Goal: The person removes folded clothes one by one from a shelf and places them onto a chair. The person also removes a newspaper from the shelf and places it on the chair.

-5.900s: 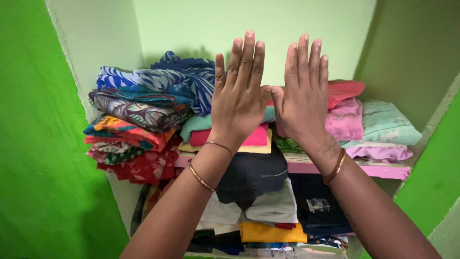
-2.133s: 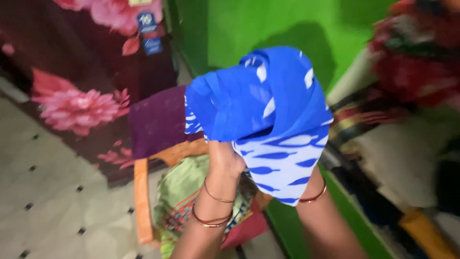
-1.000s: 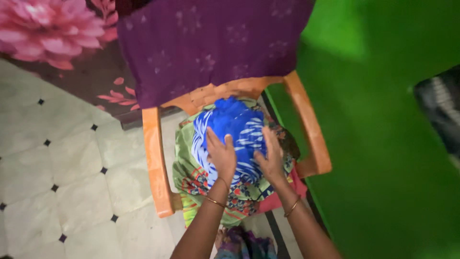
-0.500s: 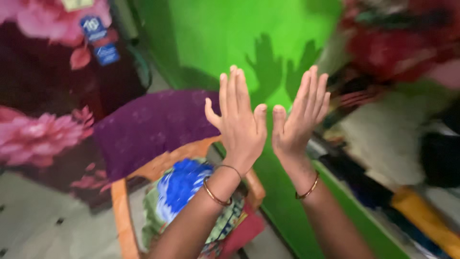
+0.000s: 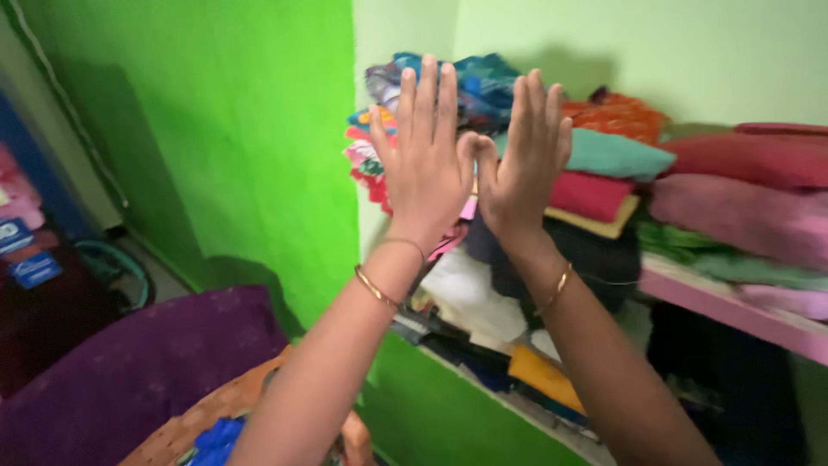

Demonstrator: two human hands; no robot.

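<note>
— What has changed from a moment ago?

— The view has swung from the chair back to the wall niche. Both hands are up, empty, fingers spread, backs toward the camera: the left hand (image 5: 424,155) and the right hand (image 5: 522,155) stand side by side, thumbs almost touching. A second ago they were pressing the blue patterned cloth (image 5: 216,440) onto the chair seat.

— Where is that cloth now?

— Low and to the left of the left forearm, on the orange plastic chair (image 5: 216,412), only a blue corner showing. A purple cloth (image 5: 129,371) drapes the chair back beside it.

— And ahead of the hands?

— Just beyond the fingertips sits the stack of folded clothes (image 5: 595,173) on the pink shelf (image 5: 733,315). I judge the blue piece is delivered and the hands are free again.
</note>
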